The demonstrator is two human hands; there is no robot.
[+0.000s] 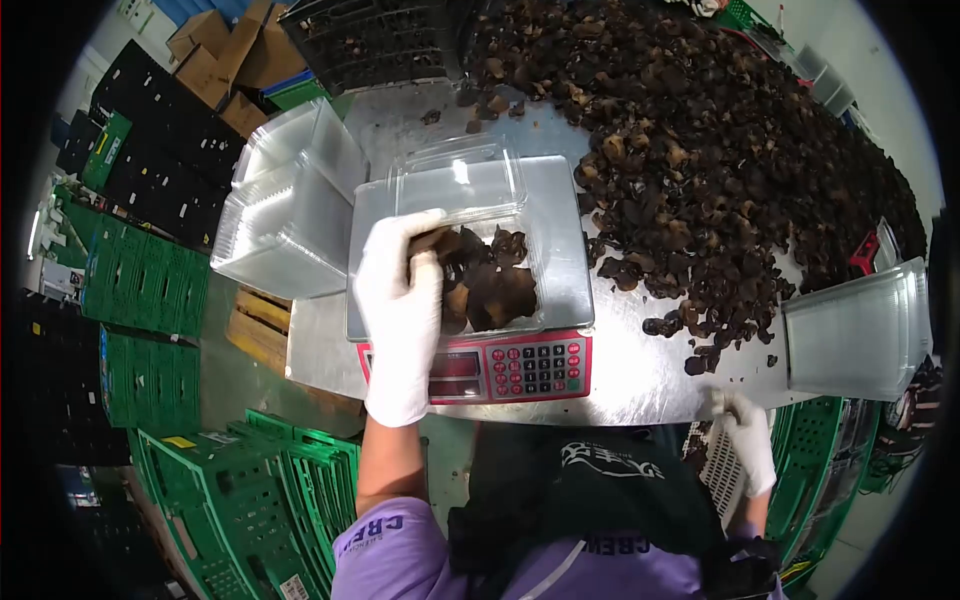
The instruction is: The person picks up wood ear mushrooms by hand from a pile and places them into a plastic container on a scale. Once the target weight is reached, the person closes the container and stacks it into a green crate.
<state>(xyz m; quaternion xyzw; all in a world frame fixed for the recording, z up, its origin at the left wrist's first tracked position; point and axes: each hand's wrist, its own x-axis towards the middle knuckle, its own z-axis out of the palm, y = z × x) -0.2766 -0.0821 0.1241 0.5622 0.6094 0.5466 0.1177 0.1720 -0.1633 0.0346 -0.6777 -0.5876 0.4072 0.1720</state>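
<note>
Gloved left hand loading black fungus into clear plastic box.
Left fingers closed on a clump of fungus at the box's rim. The box, lid open, sits on the scale, on the steel worktop. Right hand at the worktop's near edge; finger state cannot be told. Fungus heap beyond, and stacked boxes on the right.

Left gloved hand clutched dark mushrooms inside clear container on scale; right gloved hand at steel table edge.
</note>
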